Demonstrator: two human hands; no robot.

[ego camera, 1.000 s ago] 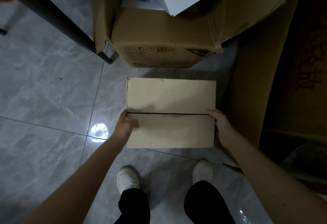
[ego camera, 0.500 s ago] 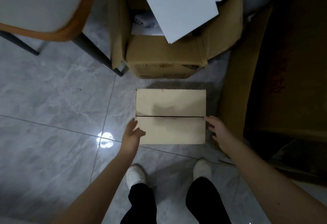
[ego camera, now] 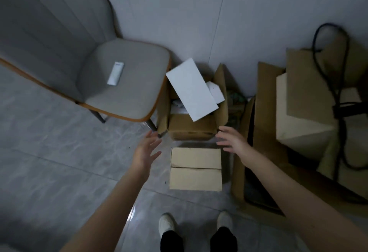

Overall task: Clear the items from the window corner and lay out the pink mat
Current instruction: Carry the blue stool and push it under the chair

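Closed cardboard box (ego camera: 195,169) sits flat on the floor (ego camera: 49,162), rectangular, plain tan, matte, w/ a dark seam across the top where two flaps meet. Floor is glossy grey marbled tile w/ thin grout lines. Just behind it, an open cardboard box (ego camera: 191,130), darker brown, flaps up, stands against the wall; a smooth white board (ego camera: 191,88) leans tilted out of it, w/ smaller white bits beside it. Left of that: a chair (ego camera: 127,84), grey padded fabric seat w/ orange edge trim & dark thin legs; a small white oblong item (ego camera: 115,73) lies on the seat. Right side: big brown carton (ego camera: 262,112) on its side, pale blocky boxes (ego camera: 298,112) stacked on it, black cable (ego camera: 338,84) looping over them.

Left hand (ego camera: 146,150) hovers left of the closed box, fingers spread & straight, gripping nothing. Right hand (ego camera: 232,139) hovers over the open box's near right corner, fingers splayed, also empty. Both forearms bare, reaching fwd. Pink mat: can't spot it. White shoes (ego camera: 166,224) at bottom.
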